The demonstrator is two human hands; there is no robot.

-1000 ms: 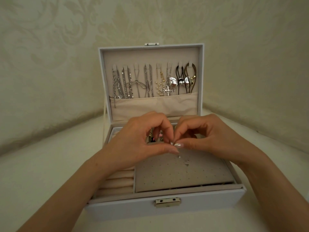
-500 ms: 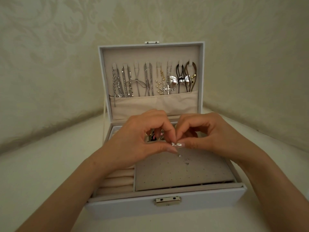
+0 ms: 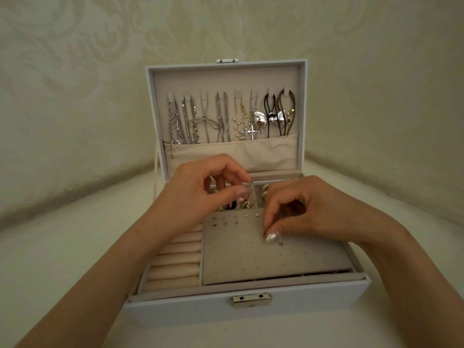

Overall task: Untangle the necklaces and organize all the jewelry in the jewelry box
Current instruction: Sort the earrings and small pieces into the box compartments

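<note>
The white jewelry box (image 3: 251, 313) stands open, and several necklaces (image 3: 226, 119) hang from hooks inside its upright lid. A grey perforated earring panel (image 3: 251, 254) lies in the tray, with several studs (image 3: 226, 221) in its top left rows. My right hand (image 3: 316, 212) pinches a small stud earring (image 3: 272, 238) between thumb and forefinger, low against the panel. Another tiny stud (image 3: 280, 244) sits just beside it. My left hand (image 3: 198, 197) hovers over the back compartments, thumb and forefinger pinching a tiny piece too small to identify.
Cream ring rolls (image 3: 175, 262) fill the tray left of the panel. Back compartments (image 3: 248, 200) hold mixed small jewelry, partly hidden by my hands. A beige pocket (image 3: 233, 154) spans the lid's lower part. The box sits on a pale surface in a corner of patterned walls.
My hands, joined at the fingertips over the panel before, have parted. The left rose toward the back compartments and the right dropped onto the panel. The top-left studs are now uncovered.
</note>
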